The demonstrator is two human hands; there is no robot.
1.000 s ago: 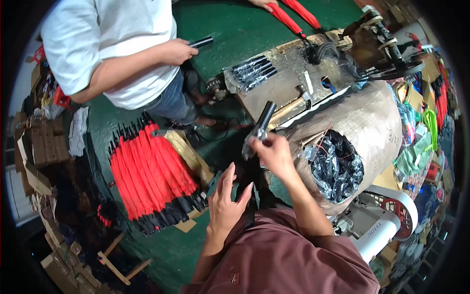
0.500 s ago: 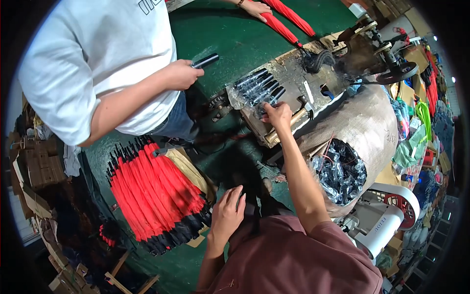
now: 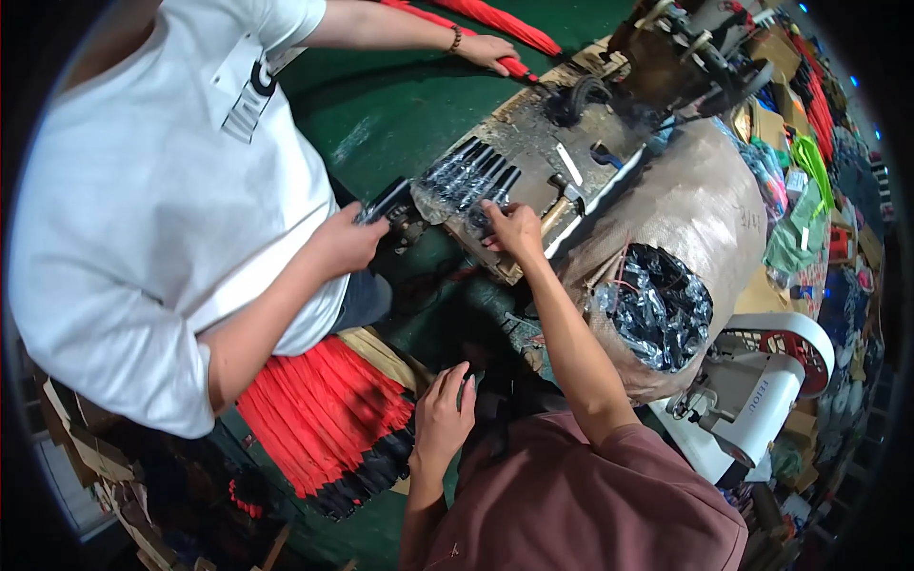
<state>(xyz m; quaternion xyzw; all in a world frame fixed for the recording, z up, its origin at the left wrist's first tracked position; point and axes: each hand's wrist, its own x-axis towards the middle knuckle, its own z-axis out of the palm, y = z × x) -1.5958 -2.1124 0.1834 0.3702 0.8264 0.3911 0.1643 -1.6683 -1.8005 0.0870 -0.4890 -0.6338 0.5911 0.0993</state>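
On the workbench (image 3: 533, 152) several black tube-shaped handles (image 3: 469, 171) lie side by side in clear plastic wrap. My right hand (image 3: 514, 231) reaches over the bench's near edge, its fingertips pinched at the near end of the wrapped handles. What exactly lies under those fingertips is partly hidden. Low in front of my body, my left hand (image 3: 444, 414) hovers with loosely bent fingers apart, holding nothing visible. Beside my right hand a hammer (image 3: 564, 202) rests on the bench. Across from me, a co-worker's hand (image 3: 352, 238) grips another black handle (image 3: 388, 201).
The co-worker's other hand (image 3: 486, 51) rests by red folded umbrellas (image 3: 505, 24). A stack of red umbrellas (image 3: 328, 414) stands at lower left. Right of my arm lies a woven sack (image 3: 685, 209) of plastic-wrapped black pieces. Behind it are a white machine (image 3: 762, 404) and a bench machine (image 3: 666, 57).
The co-worker has leaned nearer, now covering part of the umbrella stack, and lowered the held handle. My right hand remains at the wrapped handles; my left hand barely differs. The view has shifted slightly.
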